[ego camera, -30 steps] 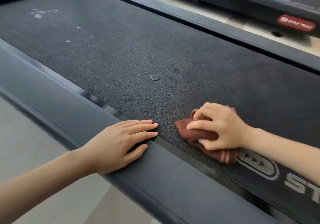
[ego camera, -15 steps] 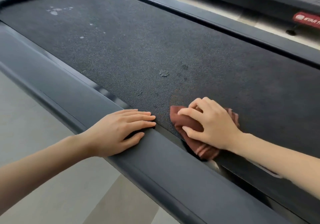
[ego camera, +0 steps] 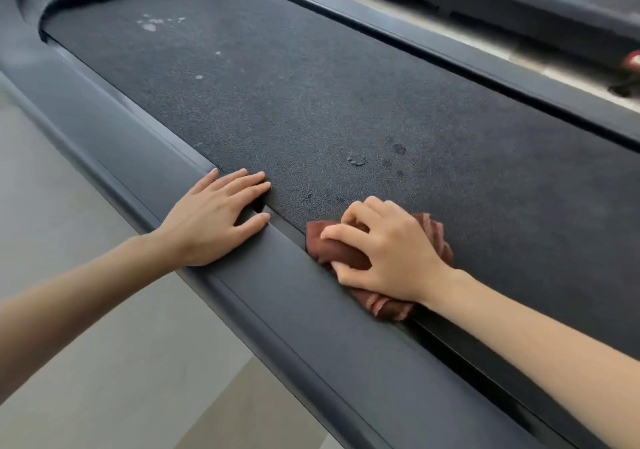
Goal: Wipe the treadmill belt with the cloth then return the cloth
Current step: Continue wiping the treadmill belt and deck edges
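Note:
The black textured treadmill belt (ego camera: 311,95) runs from upper left to lower right, with pale spots at its far end and small marks near the middle. A bunched reddish-brown cloth (ego camera: 341,252) lies at the belt's near edge. My right hand (ego camera: 388,251) grips it with curled fingers and presses it down onto the belt. My left hand (ego camera: 214,216) rests flat with straight fingers on the near side rail (ego camera: 294,310), its fingertips reaching the belt's edge.
The far side rail (ego camera: 450,53) borders the belt. Beyond a strip of pale floor stands a second dark treadmill (ego camera: 502,1). Grey floor (ego camera: 86,344) lies at the lower left, below the near rail.
My right hand has slid the cloth to the left along the belt's near edge, closer to my left hand. The left hand stays flat on the rail. The view has shifted along the belt.

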Tool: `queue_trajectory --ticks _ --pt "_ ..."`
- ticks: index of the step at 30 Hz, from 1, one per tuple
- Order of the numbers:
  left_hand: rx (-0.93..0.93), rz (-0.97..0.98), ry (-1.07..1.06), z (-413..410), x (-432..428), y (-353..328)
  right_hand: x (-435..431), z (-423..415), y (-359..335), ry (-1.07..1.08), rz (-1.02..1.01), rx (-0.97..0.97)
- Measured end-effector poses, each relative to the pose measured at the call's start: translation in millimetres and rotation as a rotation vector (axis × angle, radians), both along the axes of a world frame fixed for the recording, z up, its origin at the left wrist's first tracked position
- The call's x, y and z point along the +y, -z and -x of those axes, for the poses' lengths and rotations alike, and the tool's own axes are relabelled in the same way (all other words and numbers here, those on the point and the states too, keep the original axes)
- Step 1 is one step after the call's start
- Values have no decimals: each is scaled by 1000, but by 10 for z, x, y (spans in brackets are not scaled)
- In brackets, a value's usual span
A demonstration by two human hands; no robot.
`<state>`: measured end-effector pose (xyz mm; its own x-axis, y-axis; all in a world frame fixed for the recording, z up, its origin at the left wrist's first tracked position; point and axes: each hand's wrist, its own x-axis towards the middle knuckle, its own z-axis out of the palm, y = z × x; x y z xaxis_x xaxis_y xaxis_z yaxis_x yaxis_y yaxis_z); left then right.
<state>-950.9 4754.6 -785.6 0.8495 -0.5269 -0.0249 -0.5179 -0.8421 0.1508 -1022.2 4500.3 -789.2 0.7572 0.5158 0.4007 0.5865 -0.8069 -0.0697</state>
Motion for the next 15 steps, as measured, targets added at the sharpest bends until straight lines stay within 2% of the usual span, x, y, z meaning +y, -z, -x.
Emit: queue_trajectory --ticks 3,6,8,12,15 --pt "-2 -4 6 -36 -5 17 -60 -130 -6 -39 -24 -3" --pt "-3 1 6 -32 -5 30 -170 -355 -11 28 -5 13" --pt "-6 5 2 -34 -5 30 -296 -632 -33 204 -9 20" --pt "-13 13 -1 -41 -6 33 -462 -1144 -6 709 -50 50" --pt "-22 37 -4 -42 -7 25 -308 -1185 52 815 -15 21"
